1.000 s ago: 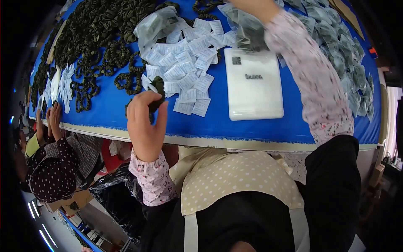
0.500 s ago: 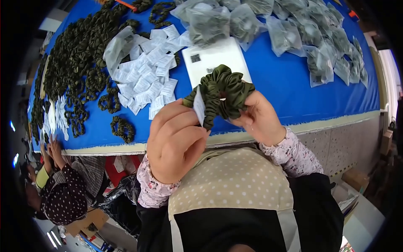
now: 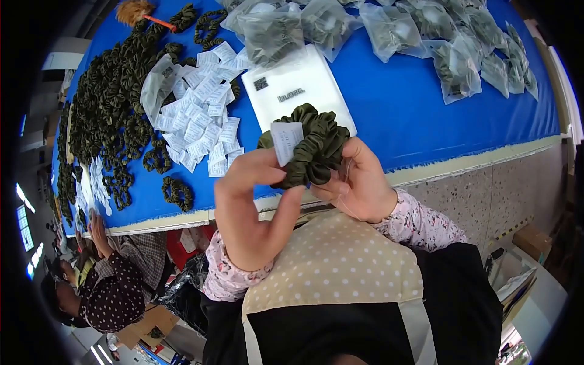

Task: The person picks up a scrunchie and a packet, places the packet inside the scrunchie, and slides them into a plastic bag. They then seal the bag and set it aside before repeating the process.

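Both hands hold a dark green scrunchie (image 3: 316, 146) above the near edge of the blue table. My left hand (image 3: 249, 207) pinches its left side, beside a small white printed label (image 3: 286, 141) that lies over the gathered fabric. On the right side, my right hand (image 3: 362, 182) is closed round the fabric, and a thin clear strand loops by its fingers. Just beyond the scrunchie lies a stack of white plastic bags (image 3: 298, 91) with a printed logo. Part of the fabric is hidden behind the fingers.
Many scrunchies (image 3: 109, 91) are heaped at the left, beside a pile of white packets (image 3: 198, 121). Filled translucent bags (image 3: 395, 30) cover the far side of the blue table (image 3: 426, 128). A co-worker (image 3: 115, 292) sits at the lower left, hands at the table edge.
The scrunchie has been turned and drawn more closely together between my hands, and its label now faces me. My head view has shifted slightly.
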A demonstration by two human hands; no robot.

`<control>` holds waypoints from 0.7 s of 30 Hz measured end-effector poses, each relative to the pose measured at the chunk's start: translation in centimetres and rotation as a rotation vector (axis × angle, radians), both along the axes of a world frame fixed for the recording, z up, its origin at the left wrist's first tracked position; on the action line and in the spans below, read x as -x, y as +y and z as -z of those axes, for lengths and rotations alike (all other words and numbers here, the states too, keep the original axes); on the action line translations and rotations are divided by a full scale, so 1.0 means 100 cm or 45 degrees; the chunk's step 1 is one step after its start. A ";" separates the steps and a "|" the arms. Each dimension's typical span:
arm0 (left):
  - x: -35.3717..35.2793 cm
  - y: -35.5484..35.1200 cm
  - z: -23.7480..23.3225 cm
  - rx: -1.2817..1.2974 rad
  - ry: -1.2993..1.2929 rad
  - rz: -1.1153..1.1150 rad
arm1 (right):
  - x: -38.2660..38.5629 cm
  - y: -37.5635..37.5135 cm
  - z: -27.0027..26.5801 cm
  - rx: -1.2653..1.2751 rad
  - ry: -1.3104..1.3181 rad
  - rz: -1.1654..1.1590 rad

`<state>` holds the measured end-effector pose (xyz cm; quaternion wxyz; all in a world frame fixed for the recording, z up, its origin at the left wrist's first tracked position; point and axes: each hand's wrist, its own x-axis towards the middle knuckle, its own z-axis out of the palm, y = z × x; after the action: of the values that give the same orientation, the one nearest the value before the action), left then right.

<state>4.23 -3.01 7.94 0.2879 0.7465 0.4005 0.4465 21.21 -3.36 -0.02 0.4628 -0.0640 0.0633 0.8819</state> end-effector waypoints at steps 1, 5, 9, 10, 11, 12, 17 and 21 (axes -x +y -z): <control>0.000 0.001 0.002 0.169 -0.216 0.049 | 0.000 0.001 0.002 -0.013 -0.005 0.006; 0.000 0.008 0.005 0.694 -0.862 0.206 | 0.000 0.003 0.004 -0.048 -0.027 0.038; 0.006 0.021 0.002 1.209 -1.202 0.275 | -0.001 0.006 0.003 -0.014 -0.224 0.020; 0.004 0.022 0.001 1.212 -1.202 0.275 | -0.001 0.005 0.006 -0.012 -0.224 0.021; 0.003 0.023 -0.001 1.153 -1.060 0.200 | -0.001 0.004 0.012 -0.078 -0.140 0.050; 0.001 0.024 -0.004 1.091 -0.917 0.125 | -0.001 0.004 0.020 -0.146 -0.054 0.078; -0.015 0.024 -0.011 0.823 -0.561 -0.095 | -0.004 0.002 0.012 -0.146 0.044 0.110; -0.020 0.025 -0.006 0.565 -0.284 -0.202 | -0.003 0.000 0.002 -0.036 -0.045 0.067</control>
<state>6.19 -0.55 8.59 0.4510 0.5776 0.5118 0.4484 21.52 -3.38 -0.23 0.4878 -0.0713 0.0443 0.8689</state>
